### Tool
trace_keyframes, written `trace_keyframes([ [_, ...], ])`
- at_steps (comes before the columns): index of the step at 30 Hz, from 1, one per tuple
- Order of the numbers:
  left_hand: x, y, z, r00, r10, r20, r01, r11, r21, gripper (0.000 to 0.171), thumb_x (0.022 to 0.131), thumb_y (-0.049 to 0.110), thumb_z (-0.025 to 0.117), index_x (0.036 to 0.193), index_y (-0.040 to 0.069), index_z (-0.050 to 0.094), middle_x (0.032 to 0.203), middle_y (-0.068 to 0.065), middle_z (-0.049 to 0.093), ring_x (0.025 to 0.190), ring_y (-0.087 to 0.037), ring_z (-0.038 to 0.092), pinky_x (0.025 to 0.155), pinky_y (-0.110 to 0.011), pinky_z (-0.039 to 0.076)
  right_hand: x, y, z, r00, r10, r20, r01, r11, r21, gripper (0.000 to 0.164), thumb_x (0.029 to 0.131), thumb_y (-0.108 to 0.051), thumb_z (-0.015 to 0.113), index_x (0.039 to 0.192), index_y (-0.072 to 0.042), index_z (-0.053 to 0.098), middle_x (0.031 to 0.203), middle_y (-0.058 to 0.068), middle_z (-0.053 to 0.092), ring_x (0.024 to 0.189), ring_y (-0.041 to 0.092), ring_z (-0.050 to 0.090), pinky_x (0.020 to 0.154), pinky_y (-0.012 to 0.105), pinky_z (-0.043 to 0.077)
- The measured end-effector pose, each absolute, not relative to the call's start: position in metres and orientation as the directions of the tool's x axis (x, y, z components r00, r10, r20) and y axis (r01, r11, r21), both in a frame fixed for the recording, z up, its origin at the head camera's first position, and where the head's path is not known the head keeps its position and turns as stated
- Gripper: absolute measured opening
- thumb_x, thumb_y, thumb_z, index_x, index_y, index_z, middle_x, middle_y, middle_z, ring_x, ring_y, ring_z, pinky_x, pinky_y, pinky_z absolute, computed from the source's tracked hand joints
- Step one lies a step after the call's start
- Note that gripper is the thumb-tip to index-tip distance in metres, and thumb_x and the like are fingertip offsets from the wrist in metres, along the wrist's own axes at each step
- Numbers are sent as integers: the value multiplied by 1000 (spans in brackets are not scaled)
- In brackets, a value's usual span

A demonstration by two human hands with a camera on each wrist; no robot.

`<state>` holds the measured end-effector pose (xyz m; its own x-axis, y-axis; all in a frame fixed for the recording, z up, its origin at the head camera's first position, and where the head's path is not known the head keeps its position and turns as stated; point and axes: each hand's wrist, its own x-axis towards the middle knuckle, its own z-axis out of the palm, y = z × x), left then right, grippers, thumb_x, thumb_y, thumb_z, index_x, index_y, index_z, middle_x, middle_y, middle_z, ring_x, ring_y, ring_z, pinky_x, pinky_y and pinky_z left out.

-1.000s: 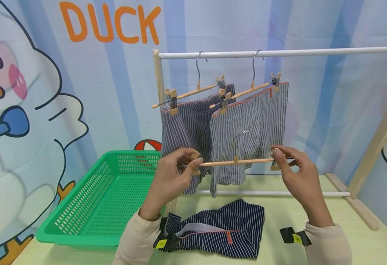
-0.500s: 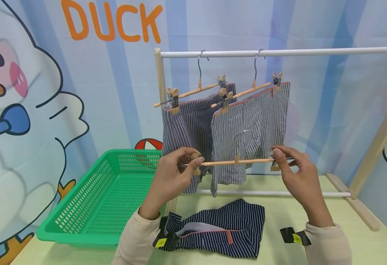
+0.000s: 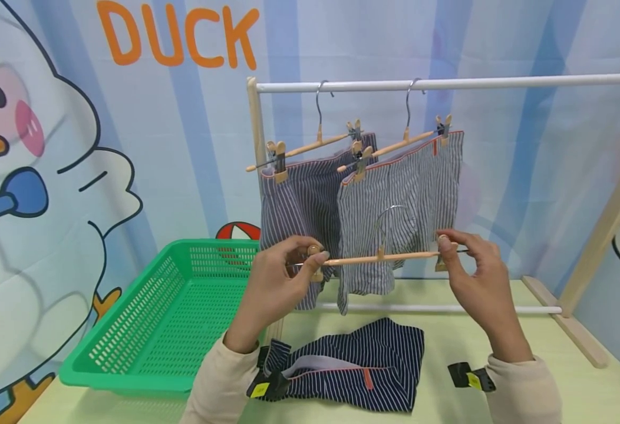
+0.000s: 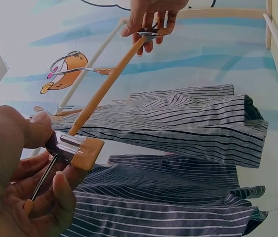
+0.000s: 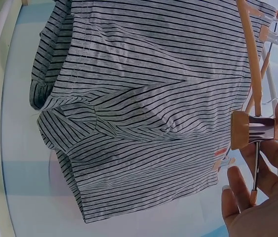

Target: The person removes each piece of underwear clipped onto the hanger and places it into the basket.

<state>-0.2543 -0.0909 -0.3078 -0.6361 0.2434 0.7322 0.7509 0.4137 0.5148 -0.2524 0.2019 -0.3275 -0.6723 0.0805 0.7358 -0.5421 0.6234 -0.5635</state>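
A wooden clip hanger point(image 3: 365, 259) with a metal hook spans between both hands, level in front of the rack. My left hand point(image 3: 278, 277) pinches the clip point(image 4: 75, 149) at its left end between thumb and fingers. With thumb and forefinger, my right hand point(image 3: 477, 277) pinches the other clip point(image 5: 252, 131). No cloth hangs from this hanger. Below it, dark navy striped shorts point(image 3: 395, 353) lie on the table, the waistband folded partly open. Behind it hang grey striped shorts point(image 3: 411, 200) and darker striped shorts point(image 3: 289, 206), each clipped to its own hanger.
A white rod point(image 3: 490, 82) on a wooden frame carries the hung shorts, with a lower white rod point(image 3: 485, 309) near the table. The green basket point(image 3: 124, 383) stands at the left, nothing visible in it. A printed duck curtain point(image 3: 193, 147) covers the back.
My right hand has shifted very slightly on its clip, its fingers a little higher. The left hand keeps its hold, and the hanger stays almost in place.
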Motion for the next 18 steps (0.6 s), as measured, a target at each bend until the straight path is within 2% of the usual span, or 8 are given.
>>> trace_keyframes([
  [4,-253,-91,-307,-623,237,745,753,439,490,19,89,24,65,100,10,67,87,-3,67,71,-4,62,52,-25,53,-253,200,-328,-646,83,759,-563,619,-547,30,97,-23,53,119,-6,62,112,16,60,107,31,39,85,52,31],
  [10,-254,-91,-308,-607,241,757,763,441,472,20,88,25,66,100,8,67,87,-3,66,74,-4,62,57,-27,55,-255,200,-328,-616,67,785,-588,624,-515,29,94,-20,57,119,-5,62,109,18,59,112,37,36,87,62,27],
  [13,-254,-90,-308,-604,244,759,767,436,471,20,88,23,67,100,8,66,86,-2,65,73,-3,61,58,-26,55,-256,201,-328,-594,42,803,-609,628,-483,31,91,-16,61,120,-4,62,109,19,60,113,38,36,88,62,25],
  [18,-252,-89,-308,-611,235,756,759,444,476,19,88,23,66,100,8,67,86,-1,64,72,-2,60,52,-25,53,-257,200,-329,-555,3,832,-639,638,-430,33,88,-12,65,120,-4,61,109,21,58,110,39,36,87,62,22],
])
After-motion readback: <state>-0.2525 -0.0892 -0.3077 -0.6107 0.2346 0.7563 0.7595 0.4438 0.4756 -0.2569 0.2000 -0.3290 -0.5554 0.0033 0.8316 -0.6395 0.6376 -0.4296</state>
